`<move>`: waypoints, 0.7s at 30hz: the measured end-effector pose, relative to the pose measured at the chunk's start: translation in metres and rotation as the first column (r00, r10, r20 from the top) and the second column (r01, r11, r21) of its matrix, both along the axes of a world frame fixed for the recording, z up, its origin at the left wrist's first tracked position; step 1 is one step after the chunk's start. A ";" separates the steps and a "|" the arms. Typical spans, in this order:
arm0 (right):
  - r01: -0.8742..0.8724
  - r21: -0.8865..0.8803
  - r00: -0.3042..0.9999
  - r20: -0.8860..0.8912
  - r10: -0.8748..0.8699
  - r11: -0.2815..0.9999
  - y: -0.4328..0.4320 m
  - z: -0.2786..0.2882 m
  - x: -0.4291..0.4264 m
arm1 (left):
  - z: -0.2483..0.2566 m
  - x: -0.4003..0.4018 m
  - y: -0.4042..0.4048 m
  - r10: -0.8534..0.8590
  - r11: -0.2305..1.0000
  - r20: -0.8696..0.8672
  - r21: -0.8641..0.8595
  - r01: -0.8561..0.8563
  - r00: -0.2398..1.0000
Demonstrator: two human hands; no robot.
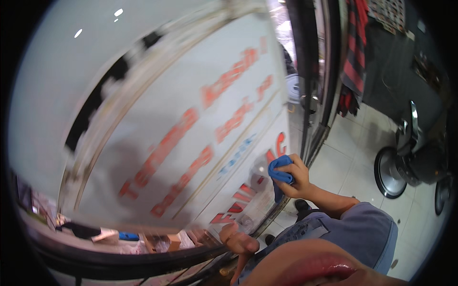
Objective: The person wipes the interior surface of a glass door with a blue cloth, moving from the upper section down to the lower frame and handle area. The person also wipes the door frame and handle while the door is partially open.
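Note:
My right hand (297,177) grips a folded blue cloth (281,169) against or close to the surface of a white panel (171,118) with red and blue lettering; the exact contact cannot be told. Below and to its left is my left hand (239,239), its fingers curled near the panel's lower edge, and no object shows in it. Whether that hand touches the edge is unclear. The panel looks blurred, and shadows fall across it.
A black-framed doorway edge (316,139) runs beside the panel. On the right, a salon chair's round metal base (390,172) stands on pale floor tiles (336,157). Striped red and black cloth (355,64) hangs above. Cardboard boxes (162,243) lie beyond the panel's lower left.

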State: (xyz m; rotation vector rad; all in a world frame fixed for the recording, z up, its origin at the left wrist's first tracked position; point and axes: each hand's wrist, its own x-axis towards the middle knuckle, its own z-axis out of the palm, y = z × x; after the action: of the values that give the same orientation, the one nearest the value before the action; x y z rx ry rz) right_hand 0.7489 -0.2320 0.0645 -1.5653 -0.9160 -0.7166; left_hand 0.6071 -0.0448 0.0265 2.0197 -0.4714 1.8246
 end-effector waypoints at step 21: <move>0.481 0.156 0.876 -0.131 -0.465 0.863 -0.201 -0.018 0.168 | 0.036 0.173 -0.197 -0.459 0.873 -0.548 -0.425 0.240 0.699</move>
State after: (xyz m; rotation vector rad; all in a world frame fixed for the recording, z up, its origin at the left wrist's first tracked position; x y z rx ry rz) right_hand 0.9168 -0.4334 0.0464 -1.6546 -0.3769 -1.0374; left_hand 0.7799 -0.2414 0.0623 1.9777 -0.2972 0.8283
